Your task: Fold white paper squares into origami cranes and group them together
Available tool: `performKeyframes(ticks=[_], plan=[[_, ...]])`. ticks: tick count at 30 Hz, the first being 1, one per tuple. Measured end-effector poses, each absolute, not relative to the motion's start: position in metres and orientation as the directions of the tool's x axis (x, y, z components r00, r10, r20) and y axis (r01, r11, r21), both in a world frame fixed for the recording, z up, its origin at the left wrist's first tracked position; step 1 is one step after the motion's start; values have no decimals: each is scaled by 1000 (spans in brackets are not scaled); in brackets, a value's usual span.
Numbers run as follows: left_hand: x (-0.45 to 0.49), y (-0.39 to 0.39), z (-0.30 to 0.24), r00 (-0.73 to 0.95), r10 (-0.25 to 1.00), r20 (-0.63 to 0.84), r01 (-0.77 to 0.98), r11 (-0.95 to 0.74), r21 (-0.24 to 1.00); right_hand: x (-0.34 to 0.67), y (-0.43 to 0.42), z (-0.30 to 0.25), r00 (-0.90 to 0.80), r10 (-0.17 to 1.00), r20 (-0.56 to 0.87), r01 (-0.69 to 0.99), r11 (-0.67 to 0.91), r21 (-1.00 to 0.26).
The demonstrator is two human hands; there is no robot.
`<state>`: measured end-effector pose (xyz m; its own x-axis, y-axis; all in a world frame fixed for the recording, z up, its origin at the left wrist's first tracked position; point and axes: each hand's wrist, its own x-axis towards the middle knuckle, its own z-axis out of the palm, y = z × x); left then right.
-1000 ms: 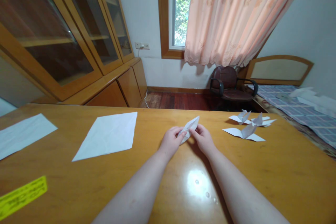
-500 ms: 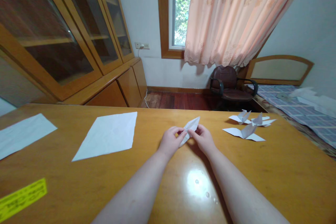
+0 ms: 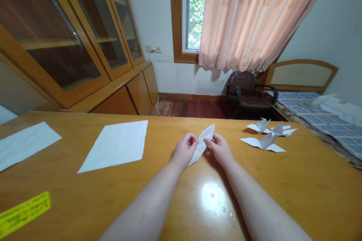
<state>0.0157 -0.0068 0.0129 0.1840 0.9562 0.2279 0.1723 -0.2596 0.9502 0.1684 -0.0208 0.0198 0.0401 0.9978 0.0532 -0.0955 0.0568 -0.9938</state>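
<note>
Between my hands is a piece of folded white paper [image 3: 202, 144], narrow and pointed at its far end, held tilted just over the wooden table [image 3: 158, 196]. My left hand [image 3: 185, 150] pinches its left edge with thumb and forefinger. On the opposite edge, my right hand [image 3: 220, 148] grips it, the thumb on top and the other fingers partly hidden behind the paper. To the right stand several folded paper cranes [image 3: 267, 142] with spread wings.
Left of my hands lies a flat white sheet of paper [image 3: 115, 147], and a second sheet [image 3: 25, 145] is at the far left. A yellow label [image 3: 25, 212] sits at the near left. Beyond the table are a brown armchair [image 3: 246, 88] and a glass-fronted cabinet [image 3: 85, 45].
The folded paper has opened out somewhat, and its near point reaches lower. My left hand has shifted slightly along the edge; both hands still hold it.
</note>
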Motion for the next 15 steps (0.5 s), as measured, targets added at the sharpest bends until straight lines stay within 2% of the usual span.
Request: performKeyframes(ticks=[6, 15], plan=[[11, -8, 16, 355, 878, 322, 186, -404, 896, 171, -19, 19, 109, 994, 19, -117, 32, -993], [11, -10, 19, 424, 834, 354, 323, -505, 801, 171, -17, 19, 136, 991, 17, -164, 39, -986]])
